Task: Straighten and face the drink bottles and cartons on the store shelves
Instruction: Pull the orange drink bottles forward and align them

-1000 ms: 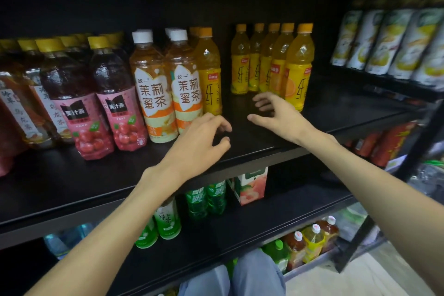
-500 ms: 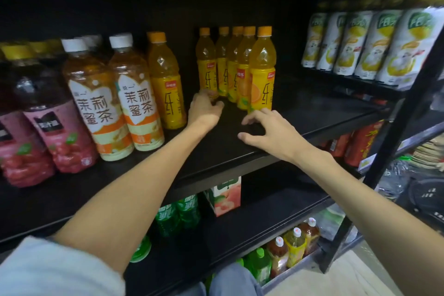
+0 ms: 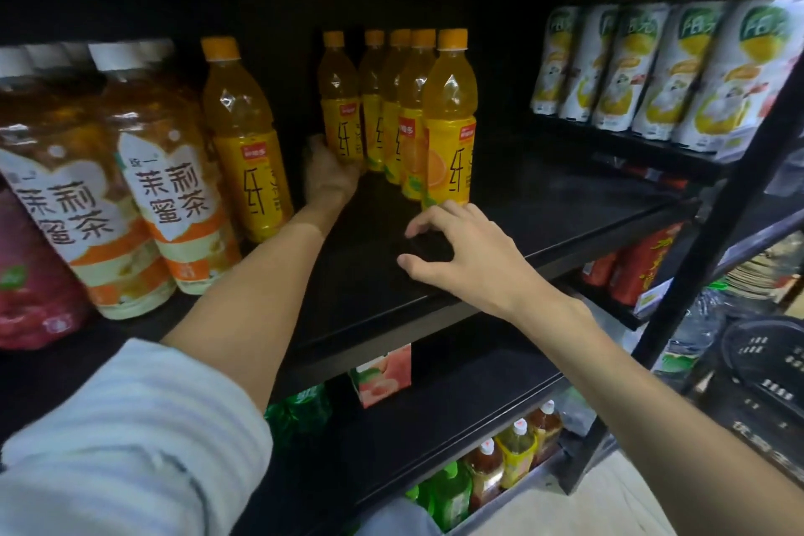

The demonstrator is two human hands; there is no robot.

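**Ops:** Head view puts the row of orange juice bottles (image 3: 417,113) well back on the black shelf (image 3: 500,270), all upright, long axes vertical. I take the front bottle (image 3: 448,122) of that row as my landmark.

**Spotter:** Where are the hands from it?

**Ops:** My left hand (image 3: 328,174) is behind it and to its left, at the base of the rear bottle (image 3: 341,109). The fingers look curled round its lower part, though the far side is hidden. My right hand (image 3: 461,257) is in front of the landmark, just short of its base, fingers bent in a loose claw, thumb apart, holding nothing.

**Spotter:** Which one is nearer?

**Ops:** The right. The bottle stands straight ahead of its fingertips, so a short reach forward would close on it. I judge the row needs drawing toward the shelf edge, labels outward.

**Spotter:** Risks?

**Ops:** Bottles stand touching; tugging one may tip its neighbour.
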